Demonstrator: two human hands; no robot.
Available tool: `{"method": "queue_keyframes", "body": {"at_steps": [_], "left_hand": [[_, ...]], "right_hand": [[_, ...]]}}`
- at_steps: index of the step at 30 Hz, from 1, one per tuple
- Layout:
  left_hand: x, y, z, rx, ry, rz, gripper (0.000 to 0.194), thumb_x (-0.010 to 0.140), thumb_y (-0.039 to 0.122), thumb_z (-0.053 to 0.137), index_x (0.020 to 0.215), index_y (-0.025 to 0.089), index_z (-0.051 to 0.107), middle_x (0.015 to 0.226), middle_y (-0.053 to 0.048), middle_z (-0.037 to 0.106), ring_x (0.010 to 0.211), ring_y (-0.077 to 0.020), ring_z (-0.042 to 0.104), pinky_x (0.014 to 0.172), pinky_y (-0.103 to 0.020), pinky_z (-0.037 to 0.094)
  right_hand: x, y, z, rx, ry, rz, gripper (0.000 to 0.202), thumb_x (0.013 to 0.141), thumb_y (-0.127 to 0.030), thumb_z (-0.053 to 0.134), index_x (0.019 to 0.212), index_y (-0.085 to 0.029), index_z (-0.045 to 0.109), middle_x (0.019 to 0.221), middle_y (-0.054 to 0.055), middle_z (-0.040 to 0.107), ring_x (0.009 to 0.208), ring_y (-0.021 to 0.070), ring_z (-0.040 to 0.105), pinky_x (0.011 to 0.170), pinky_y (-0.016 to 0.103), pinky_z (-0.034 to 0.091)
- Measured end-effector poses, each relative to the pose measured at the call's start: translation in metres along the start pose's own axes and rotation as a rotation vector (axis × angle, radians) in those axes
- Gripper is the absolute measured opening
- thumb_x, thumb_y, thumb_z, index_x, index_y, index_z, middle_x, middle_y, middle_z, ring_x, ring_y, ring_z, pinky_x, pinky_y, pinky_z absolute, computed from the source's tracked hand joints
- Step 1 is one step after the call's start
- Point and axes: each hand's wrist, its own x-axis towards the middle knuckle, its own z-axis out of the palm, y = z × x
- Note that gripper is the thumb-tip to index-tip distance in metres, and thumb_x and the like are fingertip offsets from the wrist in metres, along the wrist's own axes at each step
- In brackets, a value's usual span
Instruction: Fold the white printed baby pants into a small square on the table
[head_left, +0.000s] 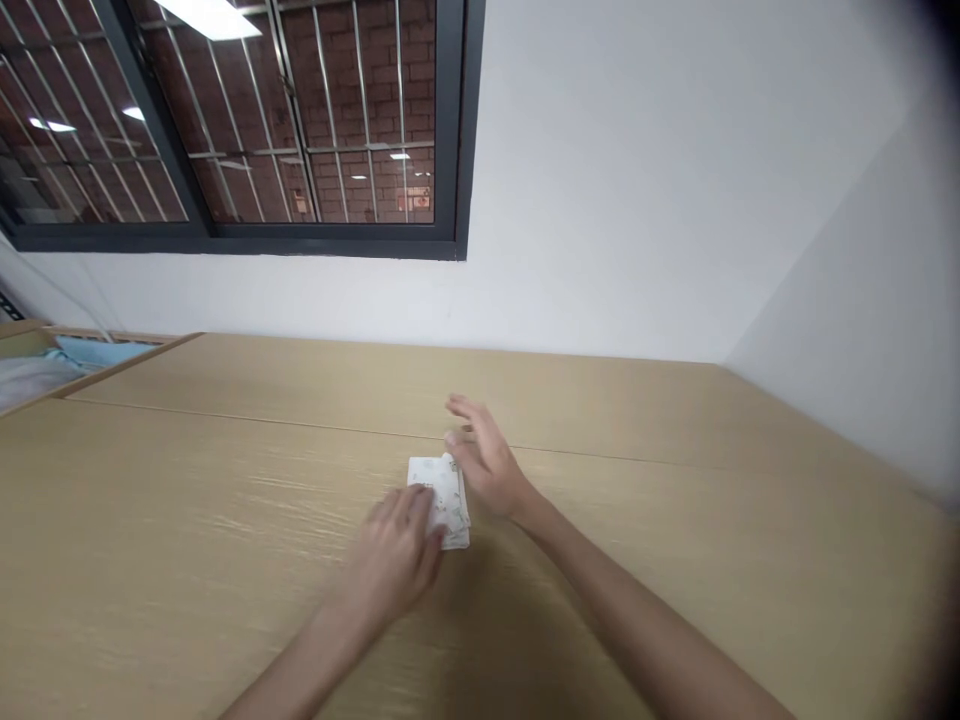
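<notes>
A small stack of white printed cards (448, 500) lies near the middle of the wood-toned surface, its edges slightly out of line. My left hand (397, 545) grips it from the left, fingers across its top face and thumb at its near edge. To the right, my right hand (484, 460) is raised with its fingers apart, the thumb close to the far right corner of the cards. Whether that thumb touches them I cannot tell. Part of the stack is hidden under the left fingers, and both hands are somewhat blurred.
The wide wood-toned surface (225, 520) has a seam running across it. Behind it rises a white wall (600, 200) with a dark-framed barred window (322, 240) at upper left. Light blue cloth (101, 350) lies in a wooden-edged recess at far left.
</notes>
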Motion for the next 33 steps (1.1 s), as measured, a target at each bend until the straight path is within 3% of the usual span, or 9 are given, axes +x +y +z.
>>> {"method": "queue_keyframes", "body": {"at_steps": [5,9,12,16,21,24,26,29,33], "left_hand": [[-0.014,0.027,0.025,0.019,-0.169,0.131,0.042,0.094,0.023,0.047,0.133,0.014,0.061,0.129,-0.021,0.066,0.116,-0.0375,0.064,0.095,-0.054,0.057],[-0.019,0.032,0.036,0.1,-0.268,0.173,0.045,0.095,0.025,0.045,0.134,0.011,0.063,0.129,-0.024,0.065,0.111,-0.0411,0.068,0.09,-0.058,0.06],[-0.019,0.03,0.037,0.117,-0.24,0.15,0.046,0.098,0.032,0.044,0.134,0.01,0.062,0.129,-0.025,0.065,0.115,-0.0416,0.066,0.096,-0.058,0.058],[-0.022,0.027,0.045,0.135,-0.157,0.116,0.055,0.096,0.038,0.049,0.139,0.005,0.055,0.138,-0.029,0.058,0.127,-0.0446,0.058,0.099,-0.057,0.056],[-0.026,0.027,0.049,0.156,-0.134,0.119,0.06,0.095,0.031,0.05,0.147,0.003,0.043,0.149,-0.03,0.046,0.132,-0.0455,0.053,0.099,-0.058,0.054],[-0.019,0.027,0.033,0.096,-0.186,0.098,0.056,0.096,0.029,0.048,0.146,0.005,0.044,0.146,-0.026,0.052,0.13,-0.0423,0.056,0.096,-0.053,0.056],[-0.011,0.022,0.016,-0.041,-0.212,0.057,0.042,0.099,0.031,0.044,0.137,0.015,0.053,0.134,-0.016,0.065,0.115,-0.0346,0.067,0.087,-0.046,0.058],[0.003,0.006,-0.006,-0.249,-0.129,-0.083,0.029,0.103,0.035,0.037,0.111,0.025,0.063,0.105,-0.004,0.073,0.09,-0.022,0.07,0.076,-0.034,0.052],[0.014,-0.02,-0.013,-0.219,-0.028,-0.314,0.029,0.102,0.038,0.042,0.087,0.022,0.06,0.085,-0.003,0.069,0.077,-0.0192,0.064,0.069,-0.031,0.041]], "right_hand": [[-0.015,-0.033,0.006,0.027,-0.65,-0.178,0.047,0.109,-0.04,0.031,0.147,-0.024,0.052,0.158,0.006,0.044,0.151,0.023,0.03,0.124,0.046,0.024],[-0.026,-0.019,0.023,-0.006,-0.826,-0.124,0.043,0.109,-0.039,0.031,0.134,-0.032,0.065,0.145,0.0,0.06,0.147,0.0255,0.038,0.125,0.049,0.024],[-0.029,0.004,0.028,-0.102,-0.785,-0.099,0.041,0.108,-0.038,0.034,0.137,-0.036,0.062,0.147,-0.002,0.058,0.148,0.0241,0.038,0.125,0.046,0.023],[-0.026,0.038,0.023,-0.241,-0.632,-0.162,0.047,0.107,-0.034,0.035,0.152,-0.029,0.047,0.16,0.003,0.041,0.15,0.0256,0.033,0.125,0.05,0.023],[-0.02,0.066,0.018,-0.348,-0.575,-0.168,0.055,0.109,-0.041,0.024,0.16,-0.022,0.029,0.166,0.007,0.025,0.155,0.0232,0.017,0.127,0.048,0.015],[-0.022,0.072,0.019,-0.33,-0.58,-0.155,0.059,0.109,-0.044,0.021,0.161,-0.016,0.027,0.167,0.01,0.02,0.156,0.0238,0.015,0.127,0.047,0.014],[-0.026,0.074,0.021,-0.279,-0.524,-0.121,0.062,0.109,-0.047,0.021,0.161,-0.014,0.025,0.167,0.011,0.02,0.155,0.0243,0.016,0.127,0.046,0.016],[-0.031,0.078,0.023,-0.181,-0.353,-0.029,0.064,0.108,-0.05,0.022,0.161,-0.015,0.026,0.167,0.012,0.024,0.154,0.025,0.021,0.126,0.048,0.019],[-0.031,0.084,0.024,-0.104,-0.133,0.099,0.059,0.107,-0.051,0.027,0.154,-0.018,0.039,0.158,0.015,0.041,0.147,0.0273,0.036,0.122,0.051,0.027]]}}
